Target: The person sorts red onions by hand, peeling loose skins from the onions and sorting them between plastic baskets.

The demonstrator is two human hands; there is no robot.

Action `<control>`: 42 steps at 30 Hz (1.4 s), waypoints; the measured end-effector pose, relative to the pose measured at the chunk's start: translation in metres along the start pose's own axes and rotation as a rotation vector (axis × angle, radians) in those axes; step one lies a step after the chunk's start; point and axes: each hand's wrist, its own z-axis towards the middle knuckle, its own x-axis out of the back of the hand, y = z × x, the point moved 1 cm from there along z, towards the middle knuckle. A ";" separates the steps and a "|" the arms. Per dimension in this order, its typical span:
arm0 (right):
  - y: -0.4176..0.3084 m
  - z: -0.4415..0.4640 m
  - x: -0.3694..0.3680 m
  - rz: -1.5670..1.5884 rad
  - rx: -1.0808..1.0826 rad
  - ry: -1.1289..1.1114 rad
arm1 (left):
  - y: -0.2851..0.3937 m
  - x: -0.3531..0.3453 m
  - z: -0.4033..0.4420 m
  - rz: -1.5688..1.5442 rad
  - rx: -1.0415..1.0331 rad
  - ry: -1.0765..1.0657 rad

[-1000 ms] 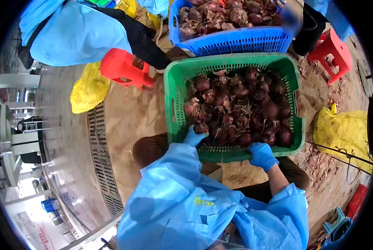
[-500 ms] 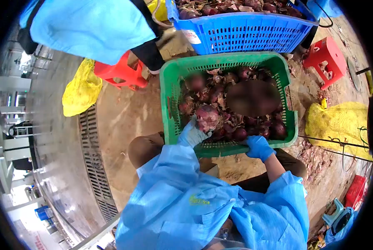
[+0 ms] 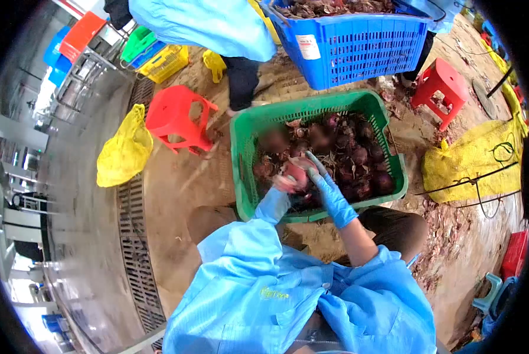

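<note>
A red onion (image 3: pixel 299 171) is held between my two gloved hands, over the near left part of a green crate (image 3: pixel 312 217). My left hand (image 3: pixel 280 192) grips it from the left, its fingers blurred by motion. From the right, my right hand (image 3: pixel 328 187) in a blue glove presses against the onion, with the fingers pointing away from me. Below and beyond my hands the crate holds many more red onions (image 3: pixel 382 182) with loose, papery skins.
A blue crate (image 3: pixel 371 56) of onion skins stands just beyond, with a person in a blue gown (image 3: pixel 205 26) beside it. Red stools (image 3: pixel 179 118) stand left and right. Yellow mesh sacks (image 3: pixel 126 147) and a floor drain (image 3: pixel 136 242) lie around.
My right hand has left the crate's near rim and come onto the onion beside my left hand. My view has shifted, bringing more of the far left into sight.
</note>
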 end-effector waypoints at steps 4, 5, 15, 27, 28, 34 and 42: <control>0.017 -0.008 -0.010 0.558 -0.099 0.079 | 0.018 -0.031 -0.008 1.276 -0.603 0.099; 0.020 -0.009 -0.011 0.516 -0.039 0.102 | 0.021 -0.041 -0.014 1.340 -0.571 0.135; 0.035 -0.012 -0.014 0.537 0.003 0.199 | 0.021 -0.070 -0.029 1.494 -0.678 0.211; 0.019 -0.021 -0.018 0.598 -0.176 0.077 | 0.036 -0.082 -0.029 0.960 -0.702 0.174; 0.015 -0.022 -0.022 0.597 -0.176 0.079 | 0.038 -0.082 -0.028 0.849 -0.672 0.106; -0.011 -0.026 -0.042 0.603 -0.036 0.028 | 0.019 -0.038 -0.021 0.839 -0.566 0.242; 0.037 -0.020 -0.017 0.275 0.020 0.305 | 0.004 -0.033 -0.028 0.727 -0.448 0.306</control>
